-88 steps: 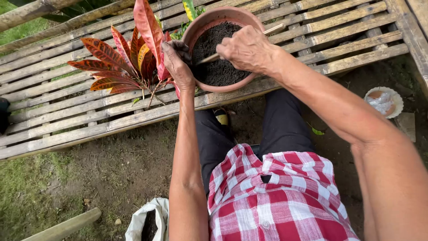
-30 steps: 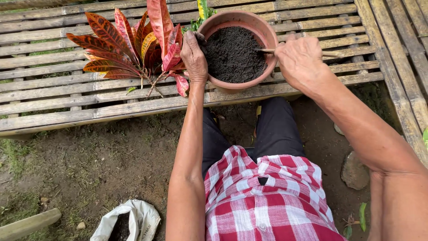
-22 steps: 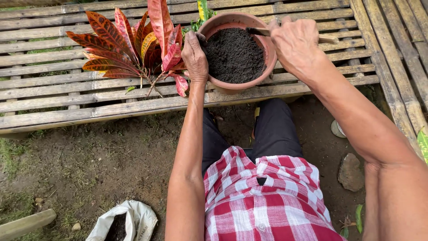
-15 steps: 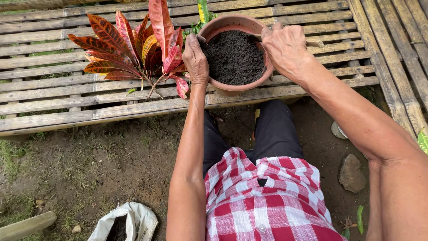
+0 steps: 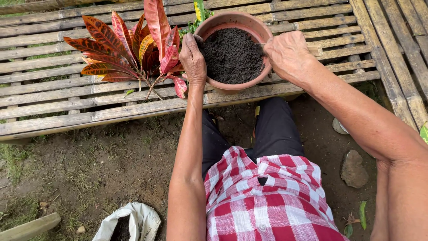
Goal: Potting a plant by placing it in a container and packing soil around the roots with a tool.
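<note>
A round terracotta pot filled with dark soil stands near the front edge of a bamboo slat bench. My left hand grips the pot's left rim. At the pot's right rim, my right hand is closed around a thin dark tool whose tip reaches into the soil; most of the tool is hidden by the fingers. Cut stems with red, orange and dark leaves lie on the bench just left of the pot.
A white sack with dark soil lies open on the bare ground at lower left. Stones sit on the ground at right. My knees and red checked shirt are below the bench edge.
My right hand has moved left from the bench slats onto the pot's right rim, bringing the tool's tip into the soil. The left hand stays on the left rim.
</note>
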